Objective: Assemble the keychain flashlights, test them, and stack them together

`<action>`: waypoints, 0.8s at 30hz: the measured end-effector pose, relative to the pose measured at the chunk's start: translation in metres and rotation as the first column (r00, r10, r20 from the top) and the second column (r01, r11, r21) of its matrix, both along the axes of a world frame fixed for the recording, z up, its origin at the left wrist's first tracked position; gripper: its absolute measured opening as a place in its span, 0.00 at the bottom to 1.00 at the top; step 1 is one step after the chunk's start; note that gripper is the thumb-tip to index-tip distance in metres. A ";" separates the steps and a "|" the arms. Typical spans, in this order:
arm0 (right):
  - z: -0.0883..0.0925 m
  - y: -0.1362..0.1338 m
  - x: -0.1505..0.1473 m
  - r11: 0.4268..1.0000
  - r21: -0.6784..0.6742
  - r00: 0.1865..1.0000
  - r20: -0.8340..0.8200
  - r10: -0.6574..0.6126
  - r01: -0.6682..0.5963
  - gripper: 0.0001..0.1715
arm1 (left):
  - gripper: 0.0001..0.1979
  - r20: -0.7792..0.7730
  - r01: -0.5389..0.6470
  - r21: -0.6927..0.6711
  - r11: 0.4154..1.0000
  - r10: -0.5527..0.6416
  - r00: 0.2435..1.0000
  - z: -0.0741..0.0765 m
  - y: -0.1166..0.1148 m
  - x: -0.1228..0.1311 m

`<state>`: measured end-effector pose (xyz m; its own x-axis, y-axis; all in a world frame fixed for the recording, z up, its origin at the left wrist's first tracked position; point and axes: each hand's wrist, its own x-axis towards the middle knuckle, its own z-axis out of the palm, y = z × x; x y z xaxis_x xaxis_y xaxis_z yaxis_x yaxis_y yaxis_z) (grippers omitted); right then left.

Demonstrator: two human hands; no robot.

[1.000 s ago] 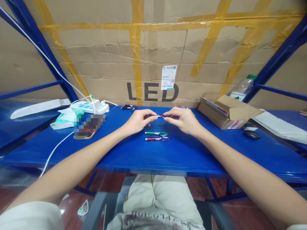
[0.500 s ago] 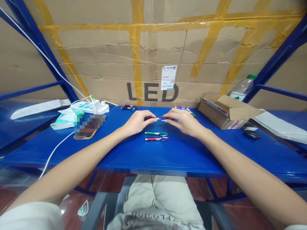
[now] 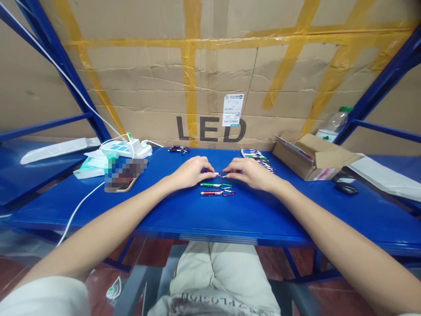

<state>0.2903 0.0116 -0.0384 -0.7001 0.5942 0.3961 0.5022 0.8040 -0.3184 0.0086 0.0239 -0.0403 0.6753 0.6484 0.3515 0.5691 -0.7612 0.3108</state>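
Note:
Between my hands, just behind the green pen-like light, is a purple one (image 3: 217,174) with a carabiner clip. My left hand (image 3: 191,172) pinches its barrel end, mostly covered by the fingers. The fingertips of my right hand (image 3: 247,173) are closed on its clip. In front lie the green light (image 3: 211,185) and a red light (image 3: 212,193), side by side with their clips to the right. Several more lights (image 3: 255,156) lie in a group behind my right hand, and a few dark ones (image 3: 178,149) at the back left.
At the left are a phone (image 3: 126,177), a tissue packet (image 3: 95,164) and a white power strip (image 3: 126,148). An open cardboard box (image 3: 305,158), a black mouse (image 3: 346,188) and a bottle (image 3: 333,125) stand right. A large taped carton (image 3: 148,92) rises behind the blue table (image 3: 197,221).
Both hands have come down nearer to me with the purple light, which is now close behind the green one. The view has shifted slightly.

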 end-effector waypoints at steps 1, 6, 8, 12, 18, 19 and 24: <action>0.000 0.000 0.000 1.000 -0.014 1.000 0.011 0.002 -0.002 0.13 | 0.13 -0.011 0.004 -0.010 1.000 -0.004 1.000 -0.001 0.001 0.000; -0.001 0.002 0.001 0.999 -0.032 0.997 0.072 0.021 -0.018 0.13 | 0.13 -0.052 0.070 -0.066 0.995 -0.074 0.996 -0.003 0.002 -0.002; -0.001 0.002 0.002 0.999 -0.032 0.996 0.089 0.021 -0.019 0.13 | 0.13 -0.068 0.085 -0.078 0.993 -0.091 0.994 -0.002 0.003 -0.003; -0.001 0.003 0.003 0.999 -0.041 0.995 0.103 0.017 -0.013 0.13 | 0.13 -0.084 0.071 -0.091 0.993 -0.079 0.993 0.000 0.003 -0.004; -0.003 0.003 0.003 0.999 -0.006 0.990 0.133 -0.037 0.038 0.13 | 0.14 -0.059 0.045 -0.130 0.990 -0.053 0.997 0.003 0.004 -0.008; -0.003 0.002 0.003 0.999 0.002 0.990 0.128 -0.053 0.054 0.13 | 0.14 -0.053 0.048 -0.134 0.990 -0.056 0.997 0.003 0.004 -0.009; 0.001 -0.008 -0.006 0.996 0.033 0.995 0.056 -0.089 0.087 0.13 | 0.19 -0.057 -0.017 -0.088 0.996 0.012 0.998 0.003 0.007 -0.012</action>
